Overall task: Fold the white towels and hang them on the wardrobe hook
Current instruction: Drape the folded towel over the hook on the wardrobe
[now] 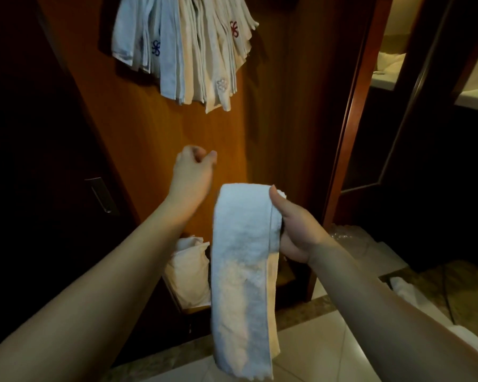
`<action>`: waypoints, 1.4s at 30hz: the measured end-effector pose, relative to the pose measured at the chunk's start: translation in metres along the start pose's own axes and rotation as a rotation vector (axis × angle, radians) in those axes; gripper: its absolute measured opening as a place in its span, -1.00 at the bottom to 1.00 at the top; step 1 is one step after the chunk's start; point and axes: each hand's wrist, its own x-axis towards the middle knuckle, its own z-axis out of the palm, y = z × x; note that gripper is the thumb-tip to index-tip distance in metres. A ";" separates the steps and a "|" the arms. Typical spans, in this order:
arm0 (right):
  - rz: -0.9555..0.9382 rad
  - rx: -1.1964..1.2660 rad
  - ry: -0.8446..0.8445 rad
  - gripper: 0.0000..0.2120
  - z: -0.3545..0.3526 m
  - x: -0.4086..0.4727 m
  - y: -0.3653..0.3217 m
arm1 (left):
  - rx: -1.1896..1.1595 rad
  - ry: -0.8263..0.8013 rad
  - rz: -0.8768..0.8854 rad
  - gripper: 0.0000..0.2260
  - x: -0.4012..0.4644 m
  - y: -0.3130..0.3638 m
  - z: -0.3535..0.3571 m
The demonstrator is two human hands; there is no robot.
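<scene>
**Folded towel in hand, hanging not yet done**

The white towel (243, 260) is folded into a long narrow band and hangs straight down from my right hand (293, 230). My thumb presses the top fold from the near side, fingers curled behind it; the grip looks firm. The lower end dangles free below my wrists, above the tiled floor (329, 351).

My left hand (195, 172) is raised just left of and above the towel, apart from it, fingers loosely curled on nothing.

Well above both hands, a bunch of hung towels (188, 48) fans down the wardrobe panel (155, 139). The hook itself is out of view above them.

Below my left forearm, more cloth (189, 268) lies in the wardrobe base.

Assessment: folding appears complete. Next, I judge, the band must be lifted and its top fold looped over the hook beside the others, the left hand steadying.
</scene>
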 end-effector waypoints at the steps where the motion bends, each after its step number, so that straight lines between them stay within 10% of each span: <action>1: -0.013 0.026 0.020 -0.50 0.000 0.001 -0.001 | 0.042 0.027 0.160 -0.82 -0.017 0.000 0.001; 14: -0.070 0.033 0.125 -0.48 0.009 0.003 0.010 | 0.632 -0.117 0.480 -0.87 -0.077 -0.014 0.043; 25: -0.049 -0.030 0.175 -0.54 0.012 0.002 0.009 | 0.494 -0.049 0.704 -0.86 -0.082 -0.027 0.051; 35: -0.041 0.169 0.279 -0.10 0.005 0.016 0.006 | 0.440 -0.269 0.695 -0.72 -0.083 -0.052 0.052; 42: -0.062 0.174 0.349 -0.66 0.010 0.022 -0.012 | 0.221 -0.123 0.438 -0.68 -0.085 -0.069 0.068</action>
